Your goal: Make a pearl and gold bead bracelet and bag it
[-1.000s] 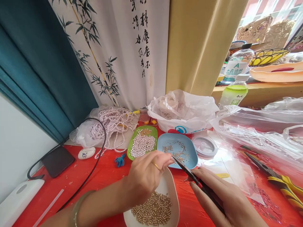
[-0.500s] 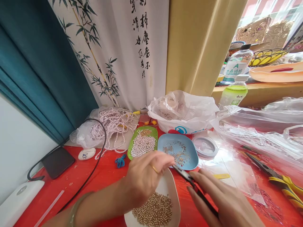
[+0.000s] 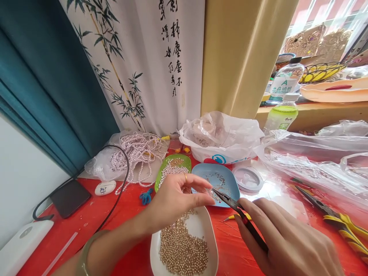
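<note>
Needle-nose pliers (image 3: 236, 208) with dark handles lie in my right hand (image 3: 283, 235), its fingers wrapped round the grips. Their jaws point up and left, to the fingertips of my left hand (image 3: 179, 199). That hand is curled in a loose pinch, thumb below and fingers above, at the plier tips; whatever small piece is there is too fine to make out. Under my left hand stands a white tray (image 3: 212, 245) of gold beads (image 3: 184, 249). Behind the fingertips is a blue tray (image 3: 234, 184) holding small metal pins; a green tray (image 3: 188, 161) of pearl and gold beads is partly covered.
Strings of pearl beads (image 3: 135, 149) lie at back left, near a black cable (image 3: 128, 165) and a phone (image 3: 70, 196). A bag-lined bowl (image 3: 221, 134), a spool (image 3: 248, 180) and plastic bags (image 3: 310, 165) are behind. Yellow-handled pliers (image 3: 327, 211) lie at right.
My left hand has turned, its thumb now showing apart from the fingers. My right hand and the pliers have shifted slightly right. More gold beads show in the white tray.
</note>
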Available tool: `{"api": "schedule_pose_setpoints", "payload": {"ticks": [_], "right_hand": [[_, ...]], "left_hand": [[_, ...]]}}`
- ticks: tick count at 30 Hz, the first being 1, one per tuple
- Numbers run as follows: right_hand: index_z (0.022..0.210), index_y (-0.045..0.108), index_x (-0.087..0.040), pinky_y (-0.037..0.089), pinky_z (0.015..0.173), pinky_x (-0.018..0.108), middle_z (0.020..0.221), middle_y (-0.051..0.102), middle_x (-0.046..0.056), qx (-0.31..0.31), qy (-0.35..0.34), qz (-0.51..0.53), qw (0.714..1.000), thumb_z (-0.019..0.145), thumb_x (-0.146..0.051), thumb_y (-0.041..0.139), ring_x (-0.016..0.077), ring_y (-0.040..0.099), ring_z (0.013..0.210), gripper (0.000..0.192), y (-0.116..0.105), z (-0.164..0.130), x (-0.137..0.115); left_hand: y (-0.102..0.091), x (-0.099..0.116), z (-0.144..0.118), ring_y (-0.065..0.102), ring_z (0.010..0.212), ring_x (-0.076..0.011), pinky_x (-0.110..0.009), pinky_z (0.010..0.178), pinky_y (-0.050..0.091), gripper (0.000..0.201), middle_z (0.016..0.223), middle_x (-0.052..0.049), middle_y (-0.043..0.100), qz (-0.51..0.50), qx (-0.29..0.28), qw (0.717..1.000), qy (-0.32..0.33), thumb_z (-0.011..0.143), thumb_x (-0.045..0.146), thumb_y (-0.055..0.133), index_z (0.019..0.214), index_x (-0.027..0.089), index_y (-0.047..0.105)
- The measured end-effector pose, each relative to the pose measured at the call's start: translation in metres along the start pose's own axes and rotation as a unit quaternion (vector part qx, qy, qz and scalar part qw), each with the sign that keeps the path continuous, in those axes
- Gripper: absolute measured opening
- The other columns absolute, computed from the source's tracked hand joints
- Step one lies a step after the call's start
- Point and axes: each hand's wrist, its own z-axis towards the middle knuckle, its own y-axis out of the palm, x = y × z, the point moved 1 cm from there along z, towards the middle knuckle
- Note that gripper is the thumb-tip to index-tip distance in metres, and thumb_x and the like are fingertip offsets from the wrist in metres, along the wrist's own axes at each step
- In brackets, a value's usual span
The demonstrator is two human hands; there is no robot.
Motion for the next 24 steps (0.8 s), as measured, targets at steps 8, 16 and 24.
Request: {"api": "schedule_pose_setpoints", "payload": {"ticks": [8,16,24], "right_hand": [[0.086,0.061,-0.012,0.033,0.051,0.029,0.058,0.063,0.001,0.056,-0.056,-0.074,0.994,0.084,-0.023,0.048,0.0156,0.052,0.051,0.017,-0.0054,0.0036,0.0026],[0.087,0.061,-0.014,0.031,0.05,0.027,0.062,0.063,0.001,0.037,-0.028,-0.045,0.998,0.086,-0.025,0.044,0.0142,0.052,0.052,0.019,-0.0029,0.0024,0.002],[0.091,0.061,-0.014,0.034,0.054,0.027,0.072,0.065,0.004,0.034,0.001,-0.006,0.999,0.084,-0.026,0.046,0.0155,0.055,0.061,0.021,-0.0047,0.0048,0.0053]], "left_hand": [[0.0056,0.0035,-0.0014,0.061,0.062,-0.0089,-0.019,0.06,0.045,0.017,0.065,0.0,0.067,-0.123,-0.025,0.988,-0.091,0.054,0.016,0.074,0.067,0.014,0.064],[0.0071,-0.0014,-0.0009,0.059,0.057,-0.0088,-0.019,0.056,0.044,0.014,0.062,0.0,0.067,-0.122,0.027,0.989,-0.075,0.055,0.017,0.074,0.066,0.015,0.065],[0.0046,-0.0026,0.0021,0.061,0.06,-0.0104,-0.02,0.06,0.047,0.005,0.062,-0.001,0.069,-0.084,0.049,0.994,-0.044,0.059,0.019,0.071,0.064,0.018,0.07]]}}
